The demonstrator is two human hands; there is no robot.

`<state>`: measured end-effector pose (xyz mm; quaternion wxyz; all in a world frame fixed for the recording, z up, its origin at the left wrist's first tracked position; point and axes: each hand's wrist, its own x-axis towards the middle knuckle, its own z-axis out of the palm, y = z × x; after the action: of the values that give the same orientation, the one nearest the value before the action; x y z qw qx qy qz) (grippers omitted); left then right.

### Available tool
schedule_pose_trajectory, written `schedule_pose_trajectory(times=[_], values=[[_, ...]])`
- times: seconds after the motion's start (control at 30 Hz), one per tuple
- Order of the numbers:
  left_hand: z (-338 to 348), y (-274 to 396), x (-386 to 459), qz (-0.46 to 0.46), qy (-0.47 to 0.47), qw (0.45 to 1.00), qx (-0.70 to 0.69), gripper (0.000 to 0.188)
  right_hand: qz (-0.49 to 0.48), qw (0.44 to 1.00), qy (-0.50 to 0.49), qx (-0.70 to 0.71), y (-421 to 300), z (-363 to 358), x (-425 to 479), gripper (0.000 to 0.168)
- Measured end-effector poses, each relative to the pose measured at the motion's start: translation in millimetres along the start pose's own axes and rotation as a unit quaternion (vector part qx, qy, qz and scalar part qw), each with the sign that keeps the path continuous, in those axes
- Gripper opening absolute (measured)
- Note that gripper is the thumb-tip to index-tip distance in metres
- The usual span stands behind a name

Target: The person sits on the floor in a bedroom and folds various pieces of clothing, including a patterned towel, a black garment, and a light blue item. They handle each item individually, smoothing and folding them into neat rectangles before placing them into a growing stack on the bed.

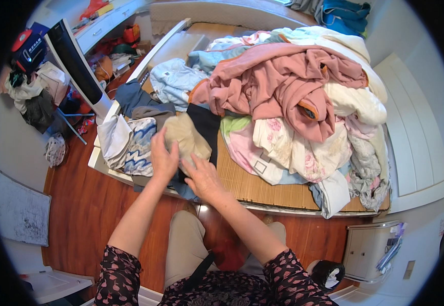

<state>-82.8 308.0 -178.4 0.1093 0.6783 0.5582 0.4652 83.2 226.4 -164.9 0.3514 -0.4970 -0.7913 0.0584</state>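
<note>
A folded beige cloth garment [187, 135] lies near the left end of the bed, partly over a black cloth [206, 122]. At its left edge is my left hand [164, 157], thumb and fingers apart. My right hand [202, 176] touches its lower edge with spread fingers. Left of my hands sit a blue, grey and white patterned cloth [140, 143] and a folded white cloth [114, 139]. Behind the beige garment lie a grey-brown cloth [155, 111] and a dark blue-grey one [134, 95].
A heap with a pink blanket [267, 84] and a floral quilt [306, 153] covers much of the bamboo-matted bed [260, 191]. A tower appliance [74, 61] stands left of the bed. A small cabinet [367, 252] and a black bin [327, 273] are at right.
</note>
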Motion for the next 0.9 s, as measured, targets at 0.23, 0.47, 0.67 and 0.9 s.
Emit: schedule_pose_trajectory(times=[0.23, 0.47, 0.67, 0.9], values=[[39, -15, -41, 0.102, -0.270, 0.944, 0.158, 0.071, 0.254, 0.958, -0.119, -0.052, 143, -9, -111, 0.053], [72, -48, -64, 0.017, -0.333, 0.919, 0.210, 0.078, 0.267, 0.898, -0.192, -0.293, 274, -75, -151, 0.053], [90, 28, -32, 0.112, -0.297, 0.938, 0.140, 0.075, 0.333, 0.929, 0.027, -0.159, 375, -118, -66, 0.021], [185, 94, 4, 0.221, -0.393, 0.891, 0.048, 0.073, 0.308, 0.915, 0.217, -0.144, 421, -284, 77, 0.042]])
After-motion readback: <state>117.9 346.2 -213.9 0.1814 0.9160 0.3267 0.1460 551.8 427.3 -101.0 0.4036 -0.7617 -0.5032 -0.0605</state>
